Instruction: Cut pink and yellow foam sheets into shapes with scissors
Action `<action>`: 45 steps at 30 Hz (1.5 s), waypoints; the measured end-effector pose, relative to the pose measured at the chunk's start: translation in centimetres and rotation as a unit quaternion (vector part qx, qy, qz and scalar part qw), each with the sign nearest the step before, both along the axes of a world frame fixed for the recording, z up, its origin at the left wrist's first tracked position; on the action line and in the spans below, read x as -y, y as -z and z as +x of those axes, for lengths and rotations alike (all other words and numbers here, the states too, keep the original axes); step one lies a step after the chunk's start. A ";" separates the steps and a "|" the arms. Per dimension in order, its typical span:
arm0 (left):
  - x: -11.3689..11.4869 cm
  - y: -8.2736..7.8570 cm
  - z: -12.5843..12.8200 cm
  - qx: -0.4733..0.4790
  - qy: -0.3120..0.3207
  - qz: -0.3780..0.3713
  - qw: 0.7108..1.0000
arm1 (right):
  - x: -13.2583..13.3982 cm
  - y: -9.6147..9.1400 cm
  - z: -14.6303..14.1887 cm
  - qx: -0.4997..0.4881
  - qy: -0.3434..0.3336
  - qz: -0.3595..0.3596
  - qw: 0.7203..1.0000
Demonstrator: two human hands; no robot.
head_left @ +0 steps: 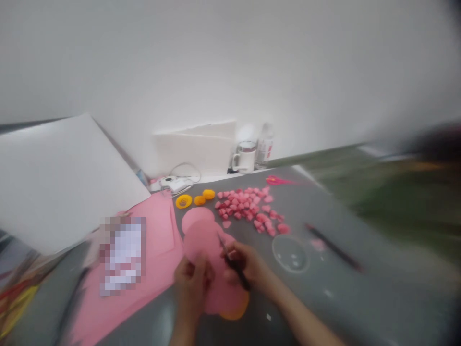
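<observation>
My left hand pinches the lower edge of a round pink paper shape, fingers closed on it. My right hand is closed around dark-handled scissors whose blades point up into the pink paper. An orange piece shows under the paper's lower edge. Both hands hover low over the grey table, close together.
Behind the hands lie another pink disc, a heap of small pink folded pieces, orange rounds, a clear round lid and a dark pen. Pink sheets and a white board are at the left; a mug stands by the wall.
</observation>
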State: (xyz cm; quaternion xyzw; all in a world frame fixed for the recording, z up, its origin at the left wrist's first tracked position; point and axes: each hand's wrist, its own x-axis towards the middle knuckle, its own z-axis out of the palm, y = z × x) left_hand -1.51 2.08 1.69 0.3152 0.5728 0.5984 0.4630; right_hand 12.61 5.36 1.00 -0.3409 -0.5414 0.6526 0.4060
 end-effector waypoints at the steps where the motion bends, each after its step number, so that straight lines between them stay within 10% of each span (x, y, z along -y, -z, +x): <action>1: 0.0 0.1 0.0 0.014 -0.001 0.004 1.000 | 0.0 0.2 -0.1 0.004 0.004 0.004 1.000; 14: 0.1 -1.3 0.7 -0.127 -0.026 -0.073 0.989 | -0.1 0.5 0.1 -0.066 -0.012 -0.007 0.998; 45: 0.2 -1.9 1.1 -0.129 0.006 -0.121 0.984 | -0.5 1.3 0.1 -0.083 -0.040 -0.003 0.996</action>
